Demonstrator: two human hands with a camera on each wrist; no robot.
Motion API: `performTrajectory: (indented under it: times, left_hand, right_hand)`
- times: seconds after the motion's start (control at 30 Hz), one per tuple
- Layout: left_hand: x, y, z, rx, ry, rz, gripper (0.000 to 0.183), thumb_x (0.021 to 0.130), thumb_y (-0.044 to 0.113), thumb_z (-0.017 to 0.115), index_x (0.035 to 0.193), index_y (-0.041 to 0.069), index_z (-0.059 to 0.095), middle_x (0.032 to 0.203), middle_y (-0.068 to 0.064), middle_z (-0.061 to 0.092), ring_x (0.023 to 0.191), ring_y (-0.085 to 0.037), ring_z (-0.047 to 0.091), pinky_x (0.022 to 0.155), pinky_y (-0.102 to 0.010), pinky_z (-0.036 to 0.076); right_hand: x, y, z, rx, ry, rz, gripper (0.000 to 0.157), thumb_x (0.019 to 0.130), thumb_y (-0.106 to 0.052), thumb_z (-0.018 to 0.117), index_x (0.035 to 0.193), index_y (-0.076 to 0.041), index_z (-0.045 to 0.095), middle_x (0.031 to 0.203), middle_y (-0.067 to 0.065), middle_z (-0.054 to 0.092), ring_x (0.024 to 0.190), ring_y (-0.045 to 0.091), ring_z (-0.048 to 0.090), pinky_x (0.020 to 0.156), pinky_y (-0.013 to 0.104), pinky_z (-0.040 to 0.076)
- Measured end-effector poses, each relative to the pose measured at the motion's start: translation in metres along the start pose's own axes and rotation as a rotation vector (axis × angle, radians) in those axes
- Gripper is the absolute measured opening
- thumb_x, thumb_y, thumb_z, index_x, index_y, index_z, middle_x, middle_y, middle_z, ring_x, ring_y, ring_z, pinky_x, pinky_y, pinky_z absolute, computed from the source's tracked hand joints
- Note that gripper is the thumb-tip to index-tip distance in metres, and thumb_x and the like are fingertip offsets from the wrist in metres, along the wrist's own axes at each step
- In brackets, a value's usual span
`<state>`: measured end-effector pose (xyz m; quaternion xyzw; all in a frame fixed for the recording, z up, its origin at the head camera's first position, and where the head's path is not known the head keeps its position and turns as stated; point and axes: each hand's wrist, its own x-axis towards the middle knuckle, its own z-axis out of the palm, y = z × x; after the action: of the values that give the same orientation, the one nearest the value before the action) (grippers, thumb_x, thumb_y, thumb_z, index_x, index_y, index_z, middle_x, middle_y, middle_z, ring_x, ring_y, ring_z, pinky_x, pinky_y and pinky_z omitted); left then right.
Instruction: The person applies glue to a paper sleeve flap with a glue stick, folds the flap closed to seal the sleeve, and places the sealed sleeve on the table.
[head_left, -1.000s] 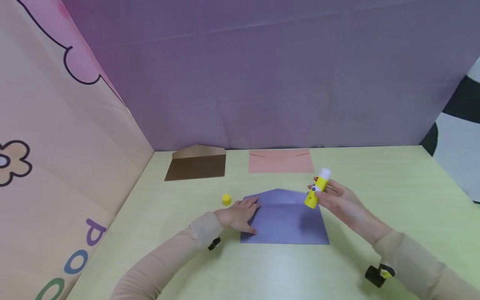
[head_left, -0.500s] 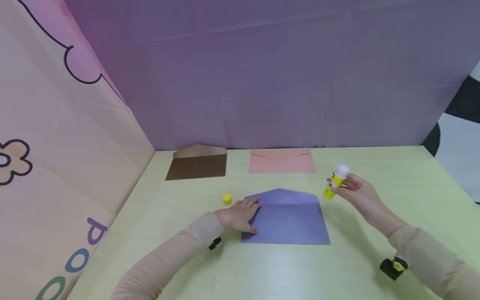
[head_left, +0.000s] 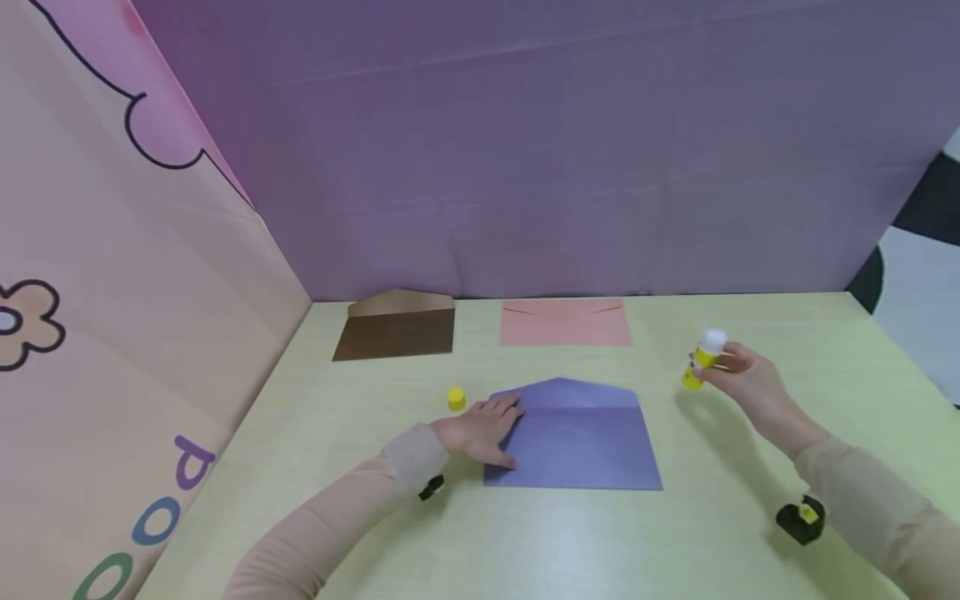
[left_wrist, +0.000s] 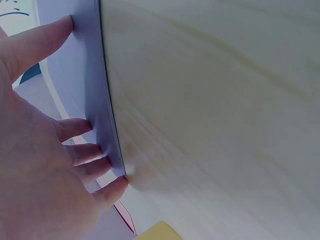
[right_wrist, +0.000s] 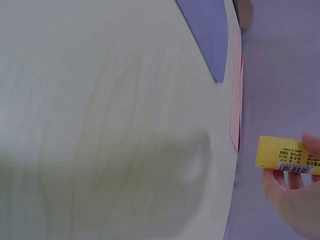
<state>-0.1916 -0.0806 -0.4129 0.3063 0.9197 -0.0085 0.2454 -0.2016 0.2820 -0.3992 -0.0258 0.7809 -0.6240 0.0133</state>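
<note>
A purple envelope [head_left: 581,446] lies on the table with its flap folded up at the far side. My left hand [head_left: 483,432] rests on its left edge, fingers spread and nearly straight; the left wrist view shows the fingertips touching the purple paper [left_wrist: 95,90]. My right hand [head_left: 757,392] holds a yellow glue stick [head_left: 703,360] between thumb and fingers, white end up, above the table to the right of the envelope. In the right wrist view the glue stick [right_wrist: 285,155] shows printed text and a barcode. The yellow cap [head_left: 456,398] stands on the table near my left wrist.
A brown envelope [head_left: 395,333] with its flap up lies at the back left. Beside it, also at the back, is a pink envelope [head_left: 566,323]. A purple backdrop [head_left: 555,150] rises behind the table [head_left: 525,550], and a printed panel [head_left: 135,317] borders the left side.
My right hand has moved to the right with the glue stick, from over the envelope's right edge to beyond it. The left hand stays on the envelope.
</note>
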Motion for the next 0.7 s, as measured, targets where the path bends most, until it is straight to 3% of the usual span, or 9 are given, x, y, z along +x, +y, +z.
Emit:
performTrajectory:
  times: [0.3,0.57,0.7]
  left_hand:
    - [0.001,0.0,0.002,0.007,0.01,-0.003,0.082,0.081,0.05,0.054,0.142,0.01,0.016,0.148,-0.007,0.005,0.135,-0.019,0.006,0.108,-0.037,0.014]
    - [0.001,0.0,0.003,0.016,0.012,0.0,0.082,0.081,0.05,0.054,0.142,0.01,0.016,0.148,-0.006,0.005,0.135,-0.019,0.006,0.108,-0.037,0.014]
    - [0.002,-0.001,0.004,0.019,0.01,-0.003,0.082,0.081,0.051,0.053,0.142,0.01,0.015,0.148,-0.006,0.005,0.135,-0.019,0.006,0.108,-0.037,0.014]
  right_hand:
    - [0.005,0.009,-0.018,-0.183,0.042,0.077,0.025,0.082,-0.022,0.063,0.102,-0.021,0.049,0.081,-0.032,0.049,0.078,-0.015,0.047,0.069,0.011,0.041]
    - [0.01,0.017,-0.024,-0.206,0.059,0.112,0.05,0.083,-0.021,0.062,0.118,0.006,0.039,0.081,-0.028,0.046,0.074,-0.014,0.046,0.067,0.009,0.042]
    - [0.011,0.021,-0.026,-0.215,0.059,0.116,0.06,0.083,-0.02,0.061,0.123,0.012,0.032,0.08,-0.029,0.045,0.074,-0.015,0.045,0.066,0.009,0.041]
